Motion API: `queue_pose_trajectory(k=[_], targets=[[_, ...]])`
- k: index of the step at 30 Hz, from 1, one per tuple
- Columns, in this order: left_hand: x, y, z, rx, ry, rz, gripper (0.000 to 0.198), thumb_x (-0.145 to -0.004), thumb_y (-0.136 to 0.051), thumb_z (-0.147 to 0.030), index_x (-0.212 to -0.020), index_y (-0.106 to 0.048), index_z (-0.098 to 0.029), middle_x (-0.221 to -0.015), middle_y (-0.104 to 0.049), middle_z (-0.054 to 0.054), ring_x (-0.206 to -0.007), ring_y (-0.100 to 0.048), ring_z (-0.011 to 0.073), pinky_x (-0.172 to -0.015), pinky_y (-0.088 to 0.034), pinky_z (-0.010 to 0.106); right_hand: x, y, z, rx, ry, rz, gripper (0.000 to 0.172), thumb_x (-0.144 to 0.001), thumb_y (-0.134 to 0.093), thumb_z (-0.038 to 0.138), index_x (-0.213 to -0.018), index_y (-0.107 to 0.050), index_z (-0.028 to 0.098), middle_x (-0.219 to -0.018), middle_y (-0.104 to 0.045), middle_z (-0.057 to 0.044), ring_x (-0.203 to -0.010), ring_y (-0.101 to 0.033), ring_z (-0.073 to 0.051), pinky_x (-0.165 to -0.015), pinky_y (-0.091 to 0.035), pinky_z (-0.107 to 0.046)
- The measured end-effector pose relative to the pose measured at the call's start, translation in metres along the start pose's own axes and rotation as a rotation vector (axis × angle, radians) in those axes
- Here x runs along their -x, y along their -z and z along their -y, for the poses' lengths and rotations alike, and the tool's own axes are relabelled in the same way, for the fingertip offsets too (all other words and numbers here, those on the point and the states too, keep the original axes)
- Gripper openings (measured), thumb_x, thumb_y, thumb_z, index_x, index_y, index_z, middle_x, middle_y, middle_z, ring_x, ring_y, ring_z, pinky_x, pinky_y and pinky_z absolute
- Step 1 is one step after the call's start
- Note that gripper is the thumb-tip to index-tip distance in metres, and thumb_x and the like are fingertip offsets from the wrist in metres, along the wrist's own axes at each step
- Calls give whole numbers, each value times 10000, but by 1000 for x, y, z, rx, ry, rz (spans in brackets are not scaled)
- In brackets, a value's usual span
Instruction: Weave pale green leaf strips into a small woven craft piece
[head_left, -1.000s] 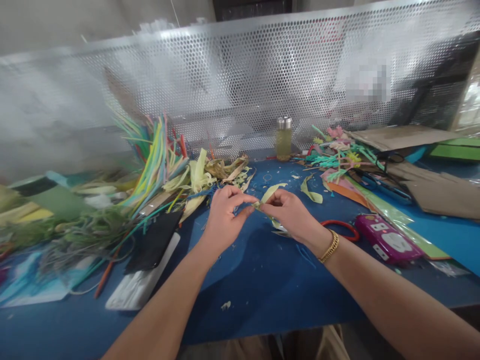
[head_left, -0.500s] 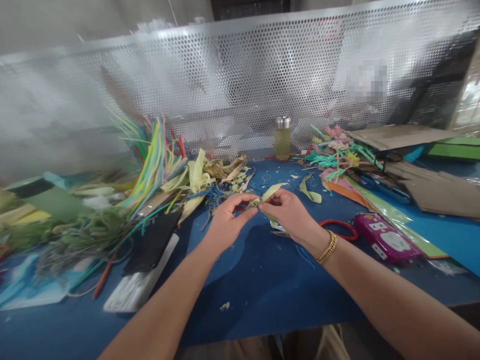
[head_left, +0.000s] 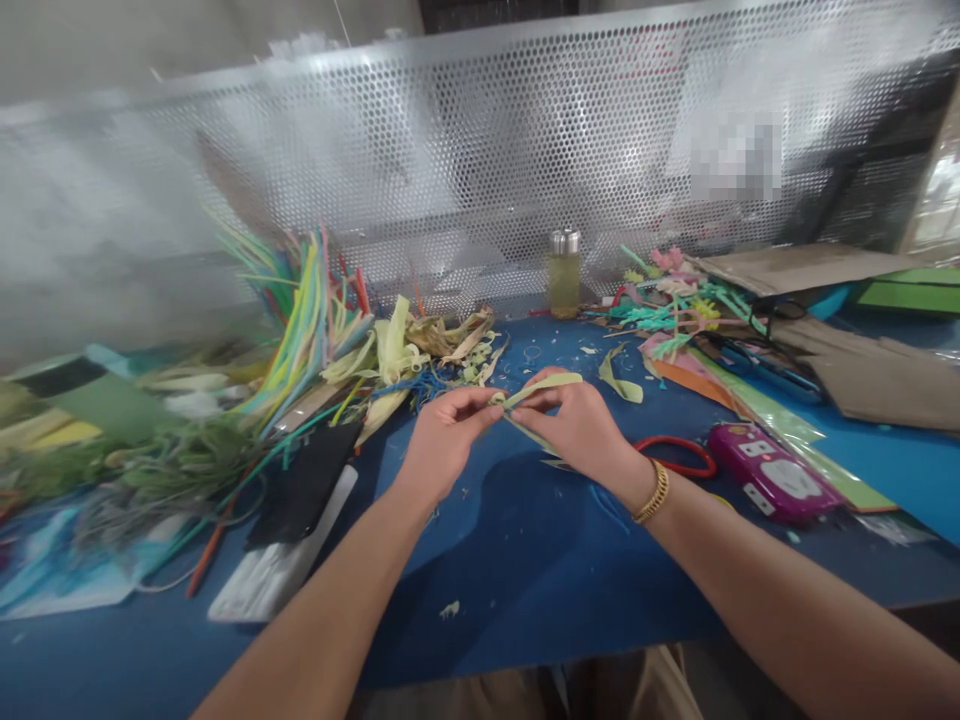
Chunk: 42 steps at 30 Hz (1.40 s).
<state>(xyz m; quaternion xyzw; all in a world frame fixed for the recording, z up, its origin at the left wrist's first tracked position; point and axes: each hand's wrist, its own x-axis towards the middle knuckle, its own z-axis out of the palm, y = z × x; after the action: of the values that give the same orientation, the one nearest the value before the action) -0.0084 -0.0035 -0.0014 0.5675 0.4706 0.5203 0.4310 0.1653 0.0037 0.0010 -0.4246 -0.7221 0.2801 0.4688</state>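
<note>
A pale green husk strip (head_left: 553,384) runs between my two hands above the blue table. My left hand (head_left: 448,440) pinches its rolled or folded end between thumb and fingertips. Close beside it, my right hand (head_left: 571,425) grips the same strip, whose free end sticks out over the fingers to the right. A gold bracelet (head_left: 654,492) circles my right wrist. Scissors with red handles (head_left: 686,457) lie on the table, their blades partly hidden by my right hand.
Husks (head_left: 394,345) and colourful stems (head_left: 304,320) are heaped at left, near a black phone (head_left: 304,485). A lidded bottle (head_left: 565,280) stands at the back. A purple case (head_left: 772,475) and cardboard (head_left: 877,375) lie right. Perforated metal (head_left: 495,160) borders the table's back.
My left hand has shifted slightly left. The strip's free end now lies flatter and points further right over my right hand. Both hands still hold the strip.
</note>
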Motion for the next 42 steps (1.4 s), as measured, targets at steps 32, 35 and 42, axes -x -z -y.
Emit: queue_pose_trajectory(k=[32, 35, 42], targets=[[-6, 5, -4, 14, 84, -80, 203, -649, -748, -291, -747, -622, -166, -562, -548, -47, -506, -446, 81, -498, -308, 222, 8, 9, 21, -174, 348, 72, 193, -921, -578, 280, -794, -700, 203, -814, -706, -29, -780, -651, -137, -744, -509, -270], [-5, 3, -4, 32, 52, -104, 207, -657, -754, -292, -763, -623, -172, -565, -553, -50, -510, -451, 81, -500, -312, 220, 9, 1, 17, -252, 123, 86, 164, -905, -586, 311, -827, -669, 194, -691, -667, 0, -599, -603, -104, -605, -494, -233], [0, 1, -5, -53, -56, -124, 164, -706, -729, -293, -796, -653, -178, -660, -626, -18, -600, -541, 108, -576, -402, 228, 10, -8, 10, -217, -179, 134, 246, -866, -581, 340, -683, -602, 176, -591, -624, 12, -473, -521, -77, -466, -402, -200]])
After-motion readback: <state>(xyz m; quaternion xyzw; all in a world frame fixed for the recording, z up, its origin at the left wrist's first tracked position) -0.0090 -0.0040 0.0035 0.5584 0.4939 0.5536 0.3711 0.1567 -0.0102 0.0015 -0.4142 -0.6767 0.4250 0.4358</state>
